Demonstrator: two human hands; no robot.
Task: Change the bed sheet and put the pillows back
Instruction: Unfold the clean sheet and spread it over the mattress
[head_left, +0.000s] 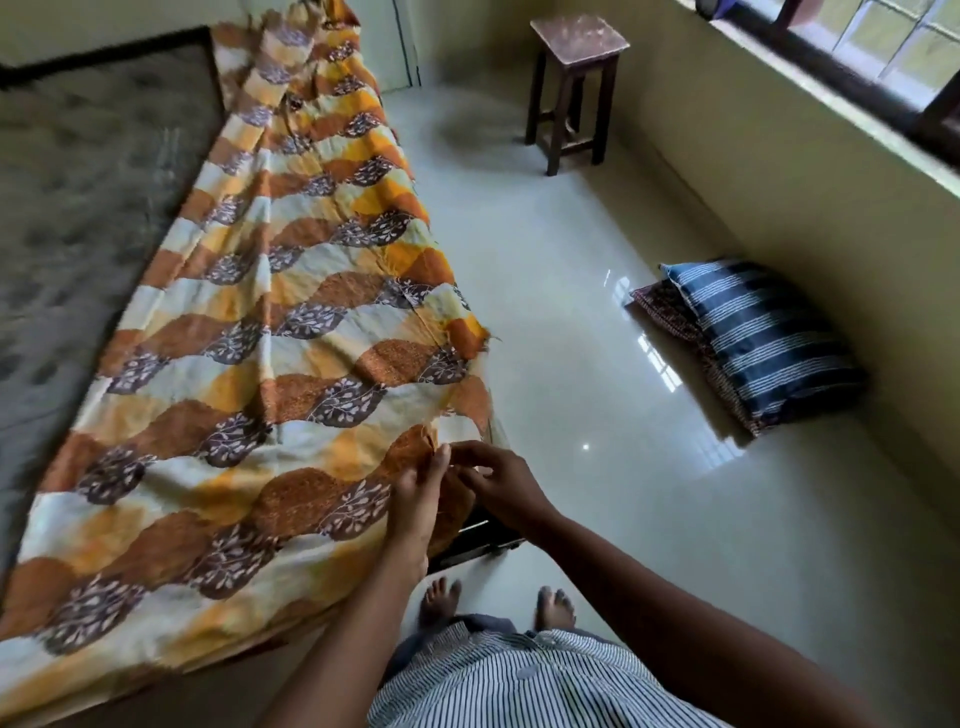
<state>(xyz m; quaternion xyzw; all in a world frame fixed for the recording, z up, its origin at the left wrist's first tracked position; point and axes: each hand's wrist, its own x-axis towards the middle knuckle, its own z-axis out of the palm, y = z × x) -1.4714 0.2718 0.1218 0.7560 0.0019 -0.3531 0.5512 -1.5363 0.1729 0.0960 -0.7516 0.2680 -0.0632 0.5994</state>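
Observation:
An orange, yellow and white bed sheet (270, 332) with brown leaf prints lies folded lengthwise along the right side of the bed, over a grey mattress (88, 208). My left hand (418, 499) and my right hand (493, 480) meet at the sheet's near right corner, both pinching its edge. A blue striped pillow (769, 338) rests on a dark red patterned pillow (670, 309) on the floor by the right wall.
A dark wooden stool (576, 78) stands at the far end of the glossy tiled floor (597, 415). A window ledge (841, 109) runs along the right wall. The dark bed frame (478, 540) shows under my hands, and my bare feet (498, 603) stand beside it.

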